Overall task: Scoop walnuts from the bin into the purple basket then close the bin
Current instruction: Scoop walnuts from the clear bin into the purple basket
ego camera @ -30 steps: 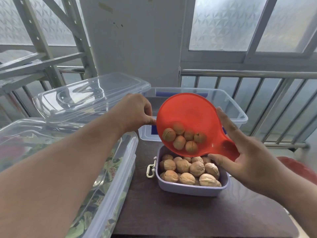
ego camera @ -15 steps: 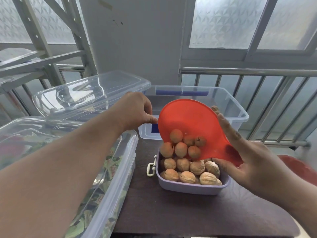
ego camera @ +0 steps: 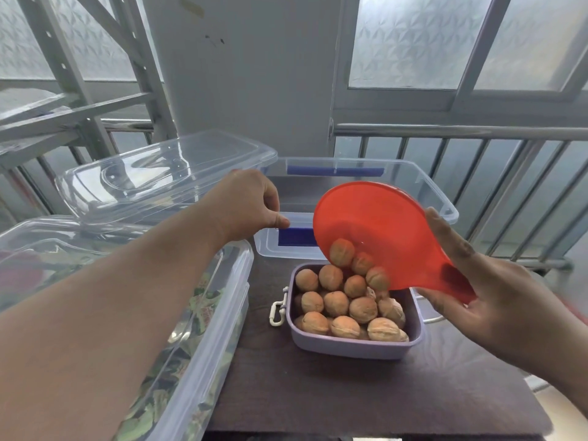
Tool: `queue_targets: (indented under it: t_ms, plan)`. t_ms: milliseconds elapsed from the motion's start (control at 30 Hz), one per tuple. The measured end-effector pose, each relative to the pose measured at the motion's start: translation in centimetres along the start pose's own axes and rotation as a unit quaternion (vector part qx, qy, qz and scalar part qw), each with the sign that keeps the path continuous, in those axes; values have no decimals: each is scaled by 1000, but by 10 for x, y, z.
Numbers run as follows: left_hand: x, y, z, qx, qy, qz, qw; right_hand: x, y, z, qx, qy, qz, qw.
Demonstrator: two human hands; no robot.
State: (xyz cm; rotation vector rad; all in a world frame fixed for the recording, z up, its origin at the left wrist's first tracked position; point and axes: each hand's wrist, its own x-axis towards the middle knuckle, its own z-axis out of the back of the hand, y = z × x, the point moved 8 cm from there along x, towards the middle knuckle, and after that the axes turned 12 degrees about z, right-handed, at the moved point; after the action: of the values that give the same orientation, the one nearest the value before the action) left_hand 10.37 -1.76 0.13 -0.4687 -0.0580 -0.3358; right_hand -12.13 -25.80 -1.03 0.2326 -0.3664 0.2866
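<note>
Desk (ego camera: 366,393): dark wood-grain surface nearest the camera; it carries the basket and the bins.
Side bin (ego camera: 197,329): clear lidded box at the near left with leafy-patterned contents showing through its wall.
Purple basket (ego camera: 353,343): stands on the desk in front of the walnut bin, a white latch on its left side; heaped with walnuts (ego camera: 343,305) up to about its rim.
Right hand (ego camera: 496,300): fingers curled round the handle of the red scoop (ego camera: 375,237), thumb under, forefinger lying along its back edge.
Scoop: tilted steeply over the basket's far right corner, a few walnuts sliding off its lip.
Left hand (ego camera: 251,205): fingers pinching the near rim of the clear bin (ego camera: 442,202) behind the basket, whose lid (ego camera: 165,176) lies off to the left on the side bin.
Pouring well: judging by the full heap, keep the lip low and over the middle, easing the tilt so late nuts do not bounce over the rim.
Left to do: likely only lidding the bin.
Writing: none readable; blue strips on the bin walls carry no text I can make out.
</note>
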Motion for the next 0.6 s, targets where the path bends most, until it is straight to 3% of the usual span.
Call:
queue_targets:
  t_ms: [333, 600]
  plan:
    - [0, -1, 0, 6, 0, -8, 1000, -24, -11, 12, 0, -34, -4, 999]
    - [1, 1, -1, -1, 3, 0, 1000, -32, -5, 25, -32, -52, 46, 997]
